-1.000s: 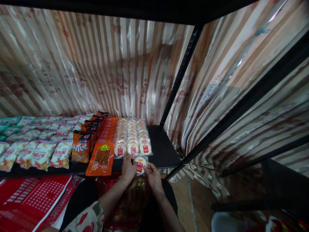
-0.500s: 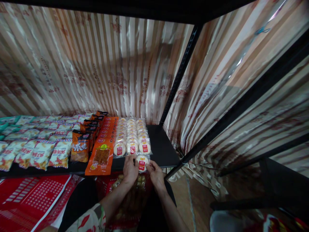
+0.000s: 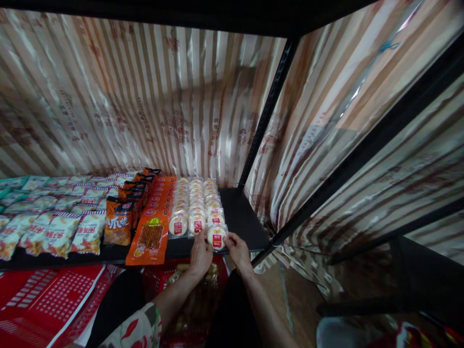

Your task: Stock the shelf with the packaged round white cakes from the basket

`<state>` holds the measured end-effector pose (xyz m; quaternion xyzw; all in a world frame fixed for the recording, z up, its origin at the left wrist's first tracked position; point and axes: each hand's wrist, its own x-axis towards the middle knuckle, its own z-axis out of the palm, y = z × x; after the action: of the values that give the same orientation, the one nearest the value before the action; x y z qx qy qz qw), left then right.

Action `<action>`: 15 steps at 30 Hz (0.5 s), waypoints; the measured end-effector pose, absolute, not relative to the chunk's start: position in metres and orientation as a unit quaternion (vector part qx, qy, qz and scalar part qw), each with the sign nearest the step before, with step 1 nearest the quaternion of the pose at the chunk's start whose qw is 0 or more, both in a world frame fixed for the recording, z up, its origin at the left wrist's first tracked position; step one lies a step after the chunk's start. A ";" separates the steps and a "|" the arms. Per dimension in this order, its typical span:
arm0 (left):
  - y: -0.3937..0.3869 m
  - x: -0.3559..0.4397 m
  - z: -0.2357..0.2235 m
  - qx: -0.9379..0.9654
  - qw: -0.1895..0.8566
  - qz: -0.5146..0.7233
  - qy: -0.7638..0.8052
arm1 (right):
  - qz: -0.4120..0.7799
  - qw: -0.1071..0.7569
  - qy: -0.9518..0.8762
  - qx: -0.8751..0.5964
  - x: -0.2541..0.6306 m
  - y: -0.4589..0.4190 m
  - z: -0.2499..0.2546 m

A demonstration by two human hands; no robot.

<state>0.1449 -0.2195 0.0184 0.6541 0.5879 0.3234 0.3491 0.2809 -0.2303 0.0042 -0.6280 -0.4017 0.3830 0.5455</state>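
A round white cake in a clear wrapper with a red label [image 3: 216,237] sits at the front of the right-hand row of such cakes on a black shelf [image 3: 246,227]. My left hand [image 3: 201,253] pinches its left side and my right hand [image 3: 237,249] pinches its right side. Three rows of the same wrapped cakes [image 3: 195,203] run back toward the striped curtain. Left of them lie overlapping orange packets of brown sticks [image 3: 152,237].
Further left lie dark orange snack bags [image 3: 118,222] and rows of white and blue bags [image 3: 58,232]. A black upright post [image 3: 266,111] stands at the shelf's back right corner. Red printed sheets [image 3: 47,299] lie below the shelf. A red bag of goods [image 3: 192,299] sits beneath my arms.
Both hands have carried the wrapped cake up and to the right, from the shelf's front edge onto the front of the right-hand row.
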 end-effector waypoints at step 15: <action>-0.230 0.155 0.021 0.727 0.318 0.295 0.532 | 0.267 0.488 -0.437 -0.707 0.302 -0.199 -0.011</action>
<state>0.1555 -0.2297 0.0208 0.7274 0.5320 0.2947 0.3177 0.3018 -0.1991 -0.0111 -0.7071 -0.4369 0.2669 0.4877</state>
